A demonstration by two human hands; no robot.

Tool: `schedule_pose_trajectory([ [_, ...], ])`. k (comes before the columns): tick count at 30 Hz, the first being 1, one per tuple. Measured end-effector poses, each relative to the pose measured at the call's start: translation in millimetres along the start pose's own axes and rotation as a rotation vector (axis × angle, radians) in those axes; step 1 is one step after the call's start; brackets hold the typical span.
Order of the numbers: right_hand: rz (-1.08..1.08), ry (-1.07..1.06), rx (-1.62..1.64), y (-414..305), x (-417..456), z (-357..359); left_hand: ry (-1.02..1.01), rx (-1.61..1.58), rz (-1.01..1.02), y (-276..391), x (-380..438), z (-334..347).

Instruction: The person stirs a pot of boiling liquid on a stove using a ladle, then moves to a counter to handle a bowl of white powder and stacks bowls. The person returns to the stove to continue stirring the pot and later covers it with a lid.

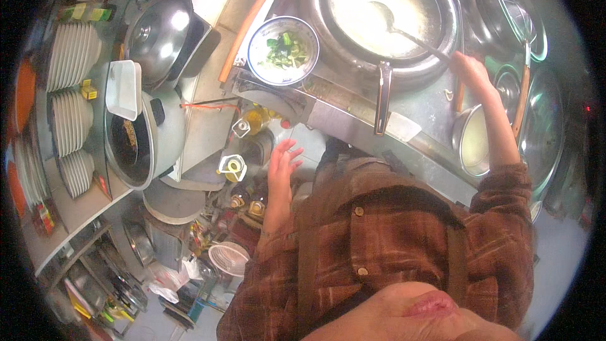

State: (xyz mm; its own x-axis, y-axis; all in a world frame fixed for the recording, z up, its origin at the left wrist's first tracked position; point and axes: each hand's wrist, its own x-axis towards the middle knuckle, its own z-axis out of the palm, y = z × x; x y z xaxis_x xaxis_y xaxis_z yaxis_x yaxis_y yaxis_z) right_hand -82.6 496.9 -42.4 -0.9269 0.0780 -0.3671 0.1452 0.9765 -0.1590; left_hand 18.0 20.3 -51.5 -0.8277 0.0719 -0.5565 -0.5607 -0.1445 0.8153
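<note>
My right hand is closed on the handle of a metal ladle, whose bowl rests in the pale, bright liquid of a large wok. Steam or glare hides part of that liquid. A black-and-metal pan handle points from the wok's near rim towards my body. Left of the wok stands a white bowl with a blue rim holding chopped green vegetables. My left hand hangs in the air beside my body, its fingers apart and nothing in it, near the bottles below the counter.
A metal bowl of pale liquid and a wooden-handled strainer lie right. On the left are stacked white plates, a wok-shaped lid or pan, a large pot with a white tray, and oil bottles.
</note>
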Motion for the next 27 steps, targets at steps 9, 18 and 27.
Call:
schedule_pose_trajectory([
  [9, 0.014, 0.095, 0.369, 5.5, -41.6, 7.9, -0.039, -0.006, 0.036, 8.5, -4.5, 3.6],
  [18, -0.076, 0.412, -0.117, -18.4, -8.6, -25.4, 0.0, -0.013, 0.021, 1.5, -16.6, 2.6],
  [27, -0.219, 0.496, -0.511, -3.7, 76.5, -44.7, 0.128, -0.041, 0.01, -5.9, -42.3, -9.1],
])
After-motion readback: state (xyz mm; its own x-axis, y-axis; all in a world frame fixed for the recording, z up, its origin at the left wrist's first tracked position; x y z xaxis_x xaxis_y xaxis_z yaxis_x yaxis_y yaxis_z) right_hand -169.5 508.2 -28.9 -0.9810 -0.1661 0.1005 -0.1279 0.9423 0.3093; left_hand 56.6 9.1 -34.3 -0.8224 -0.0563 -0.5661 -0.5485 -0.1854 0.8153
